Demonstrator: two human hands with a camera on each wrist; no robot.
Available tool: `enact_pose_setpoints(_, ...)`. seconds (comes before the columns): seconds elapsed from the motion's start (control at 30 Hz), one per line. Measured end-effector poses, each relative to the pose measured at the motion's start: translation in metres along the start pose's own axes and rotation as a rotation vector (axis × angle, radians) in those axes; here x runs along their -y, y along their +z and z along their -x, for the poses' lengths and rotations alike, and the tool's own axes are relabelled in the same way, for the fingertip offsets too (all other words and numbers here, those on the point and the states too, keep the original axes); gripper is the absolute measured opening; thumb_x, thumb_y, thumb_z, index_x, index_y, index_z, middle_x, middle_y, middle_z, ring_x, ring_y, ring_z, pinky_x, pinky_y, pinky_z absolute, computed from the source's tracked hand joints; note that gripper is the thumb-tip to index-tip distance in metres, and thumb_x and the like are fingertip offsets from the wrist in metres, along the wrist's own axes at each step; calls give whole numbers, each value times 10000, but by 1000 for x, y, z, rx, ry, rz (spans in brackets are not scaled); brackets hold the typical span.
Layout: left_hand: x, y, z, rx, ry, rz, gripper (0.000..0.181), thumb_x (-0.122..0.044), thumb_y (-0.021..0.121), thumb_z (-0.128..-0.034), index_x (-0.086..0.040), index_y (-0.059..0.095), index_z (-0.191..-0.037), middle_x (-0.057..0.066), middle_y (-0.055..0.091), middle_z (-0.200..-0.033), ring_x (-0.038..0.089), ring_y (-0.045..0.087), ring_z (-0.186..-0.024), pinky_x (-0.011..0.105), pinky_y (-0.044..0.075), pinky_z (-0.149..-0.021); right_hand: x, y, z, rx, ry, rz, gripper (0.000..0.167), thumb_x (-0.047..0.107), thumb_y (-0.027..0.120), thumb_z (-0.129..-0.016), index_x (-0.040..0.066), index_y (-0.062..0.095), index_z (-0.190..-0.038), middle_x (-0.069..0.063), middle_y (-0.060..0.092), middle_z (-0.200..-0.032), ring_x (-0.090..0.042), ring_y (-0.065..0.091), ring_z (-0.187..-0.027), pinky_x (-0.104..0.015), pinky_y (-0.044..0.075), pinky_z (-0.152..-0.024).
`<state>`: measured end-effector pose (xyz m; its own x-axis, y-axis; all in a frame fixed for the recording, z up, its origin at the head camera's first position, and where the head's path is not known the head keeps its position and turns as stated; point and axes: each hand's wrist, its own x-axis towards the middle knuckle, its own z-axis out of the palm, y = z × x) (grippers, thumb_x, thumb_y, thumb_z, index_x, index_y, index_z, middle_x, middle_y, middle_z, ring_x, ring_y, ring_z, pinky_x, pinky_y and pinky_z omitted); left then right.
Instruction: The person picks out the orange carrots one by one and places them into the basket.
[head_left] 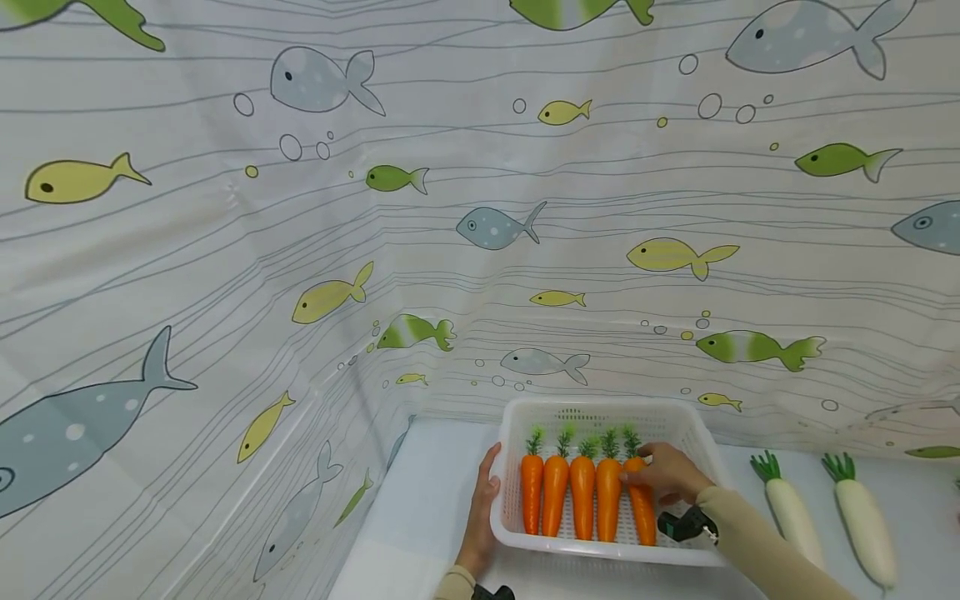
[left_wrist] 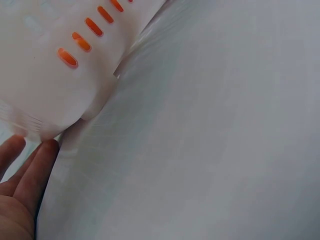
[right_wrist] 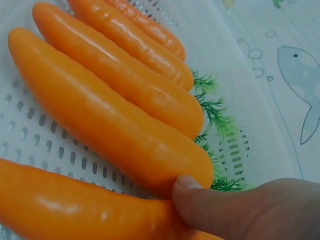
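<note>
A white slotted plastic basket [head_left: 585, 547] holds several orange carrots [head_left: 582, 496] with green tops, lying side by side in a row. At the right end of that row, my right hand [head_left: 670, 477] grips the last carrot [head_left: 642, 518] near its leafy end. The right wrist view shows the thumb [right_wrist: 192, 197] over this carrot [right_wrist: 75, 200], close beside the neighbouring one; the other fingers are hidden there. My left hand [head_left: 477, 525] rests against the basket's left side, its fingers extended. In the left wrist view, fingertips touch the basket's outer wall [left_wrist: 45, 95].
Two white radishes [head_left: 791, 512] with green stems lie on the white table [head_left: 420, 492] to the right of the basket. Behind and to the left hangs a white sheet [head_left: 450, 275] printed with fish, close to the basket's back edge.
</note>
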<state>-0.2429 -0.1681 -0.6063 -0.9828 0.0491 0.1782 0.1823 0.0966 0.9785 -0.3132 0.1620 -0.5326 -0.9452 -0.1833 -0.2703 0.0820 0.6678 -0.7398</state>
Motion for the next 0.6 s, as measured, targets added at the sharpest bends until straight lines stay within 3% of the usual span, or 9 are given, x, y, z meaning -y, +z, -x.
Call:
enact_pose_setpoints(0.2,-1,-1,0,-5,58,-5,581,-392,199,-1116,-331,209,-1694,69,238,-1765,392,311,-1569,693,286,-1246,2,-1,2,14,-13,26,879,353,852,-892,-177,443,-1462,-371,607,-1311,-330,716,-969,-489,660,-694)
enact_pose_setpoints(0.43,-1,0,1,3,44,-1,583,-404,206,-1115,-340,203,-1694,70,227,-1768,396,303,-1572,704,276,-1249,3,-2,3,-8,-18,52,867,327,859,-879,-250,435,-1368,-369,616,-1230,-301,696,-905,-461,662,-676)
enact_pose_setpoints(0.6,-2,0,1,4,33,-2,589,-427,210,-1109,-351,201,-1692,62,226,-1769,403,307,-1576,714,277,-1244,1,-1,2,-24,-29,52,884,321,880,-850,-239,403,-1341,-334,602,-1172,-313,664,-880,-457,651,-642)
